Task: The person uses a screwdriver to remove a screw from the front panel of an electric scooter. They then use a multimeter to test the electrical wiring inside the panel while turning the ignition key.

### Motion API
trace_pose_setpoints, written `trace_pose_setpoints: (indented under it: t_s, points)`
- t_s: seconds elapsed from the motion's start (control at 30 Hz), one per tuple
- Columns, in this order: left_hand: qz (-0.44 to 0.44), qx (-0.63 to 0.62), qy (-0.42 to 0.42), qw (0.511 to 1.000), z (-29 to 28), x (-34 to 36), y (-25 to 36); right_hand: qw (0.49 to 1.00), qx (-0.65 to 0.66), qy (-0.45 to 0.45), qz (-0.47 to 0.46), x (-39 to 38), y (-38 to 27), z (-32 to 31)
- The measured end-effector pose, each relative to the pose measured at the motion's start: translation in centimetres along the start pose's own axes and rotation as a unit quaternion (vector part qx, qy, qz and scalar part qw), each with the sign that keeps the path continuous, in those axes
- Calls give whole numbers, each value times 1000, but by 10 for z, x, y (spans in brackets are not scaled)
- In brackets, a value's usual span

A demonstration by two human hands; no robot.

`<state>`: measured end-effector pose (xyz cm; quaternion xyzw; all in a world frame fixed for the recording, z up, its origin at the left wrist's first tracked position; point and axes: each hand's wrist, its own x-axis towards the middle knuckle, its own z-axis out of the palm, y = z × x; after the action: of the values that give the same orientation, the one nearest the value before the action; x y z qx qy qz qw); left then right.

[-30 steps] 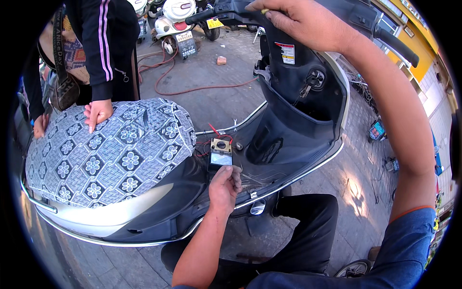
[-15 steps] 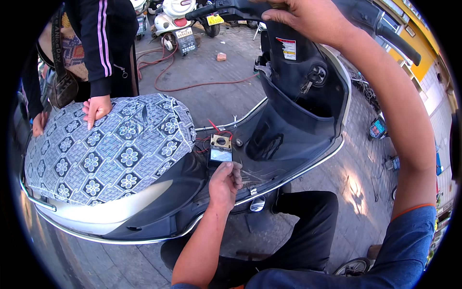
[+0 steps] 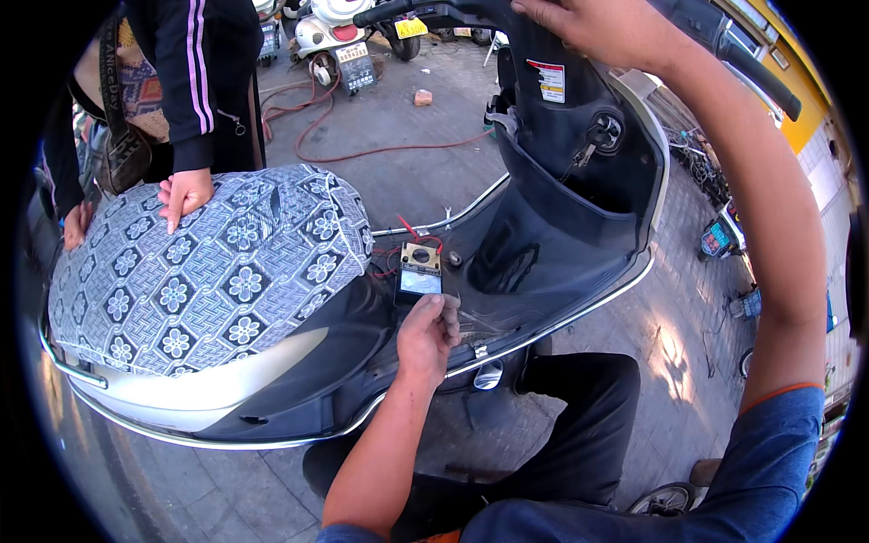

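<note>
My left hand is at the lower edge of a small multimeter with a pale top and light display, which stands on the scooter's black footboard. The fingers are curled in with the thumb against them; anything inside is hidden. Red test leads loop beside the meter. My right arm reaches up to the scooter's handlebar column. There, my right hand lies over the top, one digit stretched left, its other fingers cut off by the picture's edge. A key hangs in the ignition.
At the left, another person's hand presses on the patterned seat cover; their other hand is farther left. Behind lie a red hose and a brick piece, near parked scooters. My knee is beside the footboard.
The view has shifted slightly, and my right hand sits higher in the picture, more cut off by its top edge. My left hand stays beside the multimeter.
</note>
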<state>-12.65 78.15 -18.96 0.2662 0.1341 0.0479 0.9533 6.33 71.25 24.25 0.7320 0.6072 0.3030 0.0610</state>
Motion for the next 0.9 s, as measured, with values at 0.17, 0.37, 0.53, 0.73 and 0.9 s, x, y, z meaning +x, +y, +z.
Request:
trace_pose_setpoints:
  t_s: [0.17,0.37,0.53,0.73,0.9]
  points:
    - [6,-1,-9,1000,-2,-1,2,997,-53,-2,48,-6,-3,1]
    - [5,-1,-10,1000,-2,0,1,999,33,-12,40,1,-6,5]
    - [6,-16,-2,1000,0,-1,0,999,19,13,48,-1,-4,5]
    - [15,-20,-6,1000,0,-3,5,997,-21,66,23,-7,-11,12]
    - [8,-22,-10,1000,0,-5,6,996,-56,62,-1,-13,-21,7]
